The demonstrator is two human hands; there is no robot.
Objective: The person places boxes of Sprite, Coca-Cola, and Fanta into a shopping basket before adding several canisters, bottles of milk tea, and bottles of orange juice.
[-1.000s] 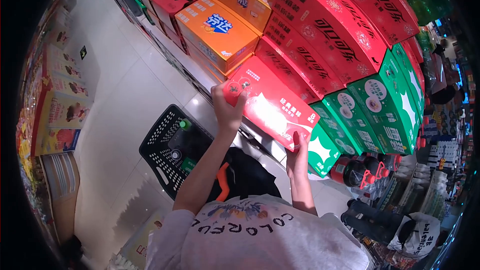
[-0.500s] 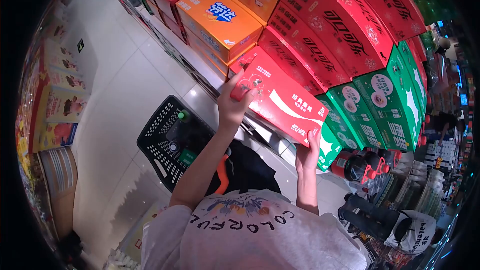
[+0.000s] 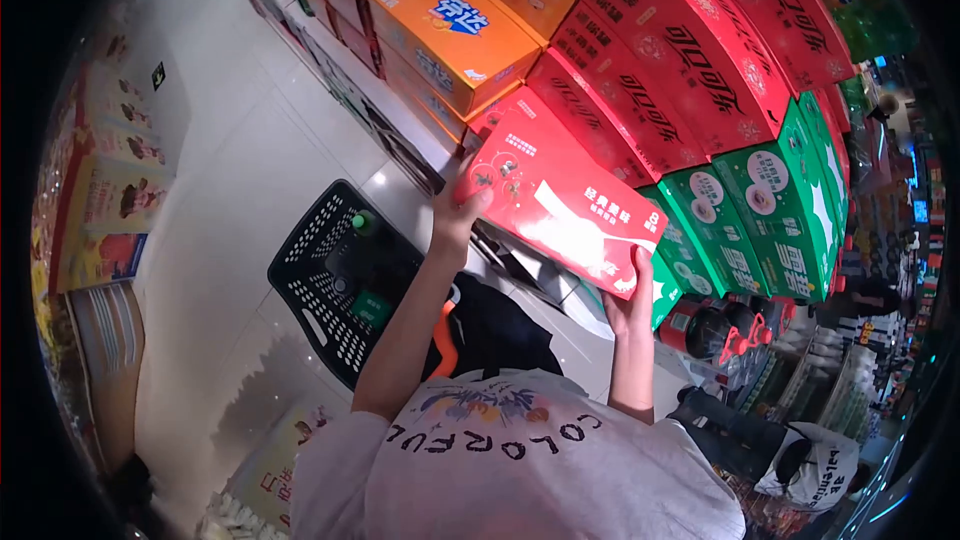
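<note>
In the head view, a red carton (image 3: 560, 195) is held up between the two hands, in front of the stacked boxes. The left hand (image 3: 458, 220) has its fingers closed on one end; the right hand (image 3: 630, 308) grasps the other, thumb along the edge — the fingers beneath are hidden. The step in hand looks like carrying or turning the carton; any shift calls for an even, two-handed grip, since it is long and probably heavy.

The carton looks boxy and uncrushed, tilted, its broad face carrying white lettering, a pale swoosh and a bright glare. Orange boxes (image 3: 450, 30), red boxes (image 3: 690, 70) and green boxes (image 3: 770, 215) are stacked beyond it. A black basket (image 3: 318, 285) sits to the left, apart from the carton — a green-capped bottle (image 3: 364, 225) is inside.
</note>
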